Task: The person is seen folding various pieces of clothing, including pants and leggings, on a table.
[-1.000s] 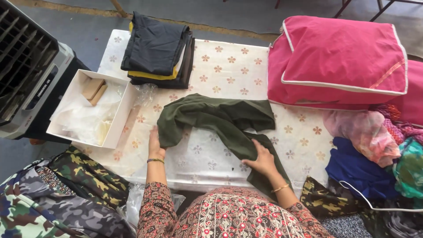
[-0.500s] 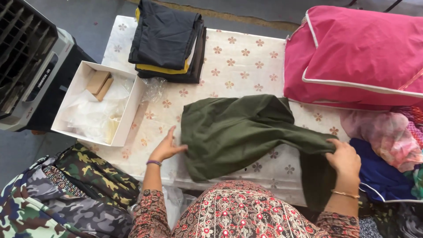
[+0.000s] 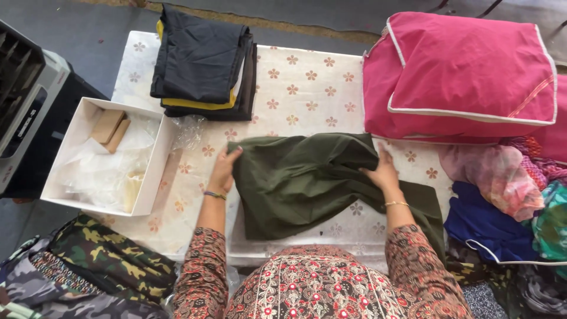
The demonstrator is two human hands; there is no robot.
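- A dark olive-green cloth garment [image 3: 307, 183] is spread near the middle of the near edge of a table covered in a white cloth with small tan flower prints [image 3: 307, 77]; one end is draped over the near right corner.
- The left hand [image 3: 224, 168] is laid at the garment's upper left corner, fingers curled over the edge, which appears pinched lightly.
- The right hand [image 3: 381, 171] is pressed palm down on a raised fold at the garment's right side, fingers spread and nothing gripped.
- Compared with half a second ago, the right hand has been brought in from the hanging end onto the table, and the left hand has been moved from flat beside the cloth to its corner; the cloth has been drawn flatter, so smoothing seems under way.
- A stack of folded dark clothes [image 3: 204, 62] is set at the far left corner.
- A pink zipped fabric bag [image 3: 466, 74] is lying at the far right corner.
- An open white cardboard box [image 3: 150, 177] is placed at the left edge.
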